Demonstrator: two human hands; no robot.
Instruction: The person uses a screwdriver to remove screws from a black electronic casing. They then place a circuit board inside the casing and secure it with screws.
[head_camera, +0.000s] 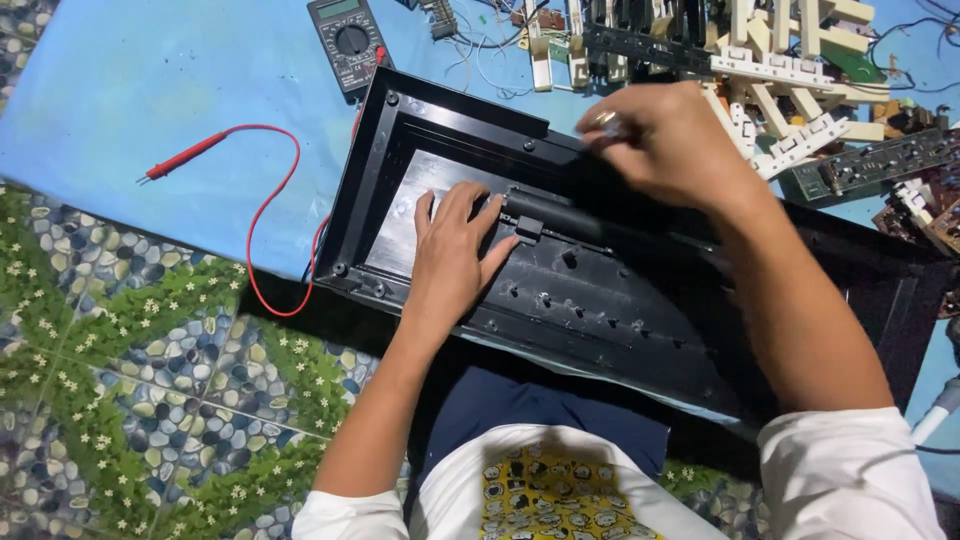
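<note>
Under left hand (452, 250), glossy black casing (600, 290)

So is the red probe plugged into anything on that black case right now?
No, the red probe lies loose on the blue sheet, well to the side of the black case under the left hand.

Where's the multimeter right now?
The multimeter lies at the top of the head view, on the blue cloth, just beyond the black case's left corner.
</note>
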